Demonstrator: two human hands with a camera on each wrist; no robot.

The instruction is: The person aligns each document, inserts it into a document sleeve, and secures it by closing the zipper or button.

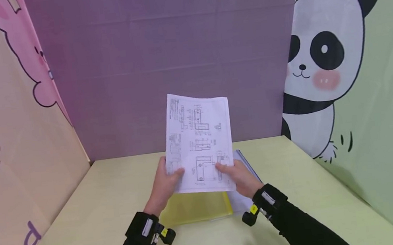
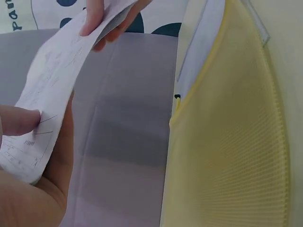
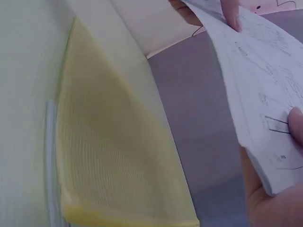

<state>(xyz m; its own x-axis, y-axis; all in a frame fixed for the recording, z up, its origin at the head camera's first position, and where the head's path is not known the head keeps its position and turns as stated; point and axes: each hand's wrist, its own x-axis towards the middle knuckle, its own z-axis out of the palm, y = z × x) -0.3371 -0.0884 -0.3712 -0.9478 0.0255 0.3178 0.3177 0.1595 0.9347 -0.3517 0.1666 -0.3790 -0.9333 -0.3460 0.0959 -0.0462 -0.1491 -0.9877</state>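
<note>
Seemingly midway, holding the printed sheets (image 1: 198, 138) up off the counter (image 1: 124, 186), near the yellow pouch (image 1: 196, 209), pinched at the lower side edges between thumb and fingers of left hand (image 1: 163, 183) and right hand (image 1: 241, 177), already raised but not yet set down.

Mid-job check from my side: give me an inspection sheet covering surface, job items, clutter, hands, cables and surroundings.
Surface: pale tabletop.
Job's things: printed papers with technical drawings, held above the table; yellow mesh pouch lying below, beside a blue-edged pale folder.
Clutter: pale strip by the pouch; whether loose, cannot tell.
Hands: left hand and right hand grip the papers, thumbs on the printed face.
Cables: nothing seen.
Surroundings: purple backdrop; panda drawing on the right-hand wall.
</note>
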